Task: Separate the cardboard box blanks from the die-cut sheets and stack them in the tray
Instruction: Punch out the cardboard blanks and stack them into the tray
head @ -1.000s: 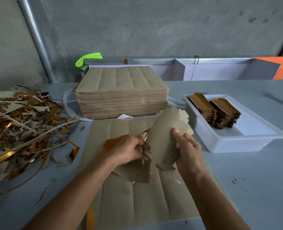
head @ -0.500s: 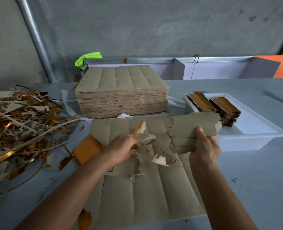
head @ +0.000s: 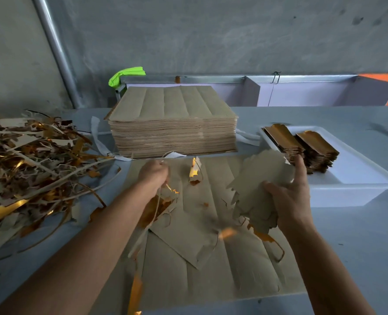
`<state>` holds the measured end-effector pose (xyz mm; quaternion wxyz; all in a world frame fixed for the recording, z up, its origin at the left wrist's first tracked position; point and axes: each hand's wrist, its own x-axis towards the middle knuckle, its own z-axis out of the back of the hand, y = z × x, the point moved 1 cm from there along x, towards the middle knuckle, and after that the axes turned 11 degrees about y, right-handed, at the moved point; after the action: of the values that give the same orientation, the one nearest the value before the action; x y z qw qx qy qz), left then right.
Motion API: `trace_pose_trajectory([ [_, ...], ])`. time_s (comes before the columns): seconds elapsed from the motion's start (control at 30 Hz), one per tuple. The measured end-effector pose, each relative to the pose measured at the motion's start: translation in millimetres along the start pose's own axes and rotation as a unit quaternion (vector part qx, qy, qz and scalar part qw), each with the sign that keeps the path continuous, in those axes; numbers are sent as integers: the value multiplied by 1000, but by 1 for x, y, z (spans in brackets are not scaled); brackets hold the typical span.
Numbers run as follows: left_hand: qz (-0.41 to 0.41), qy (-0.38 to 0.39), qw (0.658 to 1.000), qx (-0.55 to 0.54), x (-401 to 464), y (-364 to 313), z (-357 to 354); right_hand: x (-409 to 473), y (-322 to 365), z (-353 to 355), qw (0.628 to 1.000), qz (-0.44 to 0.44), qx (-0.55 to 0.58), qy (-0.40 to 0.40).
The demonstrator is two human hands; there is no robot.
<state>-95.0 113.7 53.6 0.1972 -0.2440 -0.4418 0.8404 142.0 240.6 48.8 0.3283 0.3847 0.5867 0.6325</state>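
My right hand [head: 288,196] grips freed blanks [head: 260,178] beside the tray [head: 359,187], ready to stack. My left hand [head: 153,175] pinches scrap strips [head: 153,214], pulling them clear over the sheet [head: 211,269].

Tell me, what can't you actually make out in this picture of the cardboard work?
Head view only:
- How many blanks the right hand holds: they overlap.
- The scrap strip in the left hand: motion-blurred.
- Tray stacks: near ends hidden by blanks and fingers.
- Scrap pile: cut off at the left edge.
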Motion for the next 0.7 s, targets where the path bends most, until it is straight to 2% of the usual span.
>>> trace_pose_trajectory([
  [0.03,27,-28,991,127,4,7,9,-1,-2,-2,1000,-12,-3,9],
  [0.07,50,-42,965,255,5,14,18,-1,-4,-3,1000,-17,-12,17],
  [0.1,64,-40,938,339,3,19,25,-2,-6,-4,999,-16,-25,27],
  [0.13,75,-16,924,374,2,21,31,-2,-7,-5,998,-14,-40,38],
  [0.17,77,27,932,353,-1,22,36,-1,-9,-6,997,-18,-56,53],
  [0.27,55,154,977,138,-18,14,48,1,-16,-16,987,-50,-106,108],
  [0.3,42,144,983,109,-24,11,49,1,-18,-21,983,-58,-121,123],
  [0.33,26,96,987,124,-30,9,47,0,-20,-27,980,-61,-131,135],
  [0.4,-31,-44,974,220,-52,5,38,-1,-25,-39,978,-62,-136,143],
  [0.43,-71,-91,966,229,-67,5,30,-1,-27,-44,978,-61,-138,146],
  [0.47,-93,-92,969,212,-79,10,19,-2,-30,-48,977,-63,-136,150],
  [0.5,-88,-56,980,170,-92,17,7,-3,-33,-52,977,-69,-127,155],
  [0.57,9,53,998,10,-116,30,-14,-5,-38,-58,977,-97,-91,165],
  [0.6,72,88,989,-93,-128,34,-23,-7,-40,-60,976,-114,-72,170],
  [0.67,161,77,957,-227,-138,40,-33,-11,-45,-63,973,-142,-42,178],
  [0.7,178,55,945,-268,-136,43,-36,-13,-47,-64,971,-150,-37,185],
])
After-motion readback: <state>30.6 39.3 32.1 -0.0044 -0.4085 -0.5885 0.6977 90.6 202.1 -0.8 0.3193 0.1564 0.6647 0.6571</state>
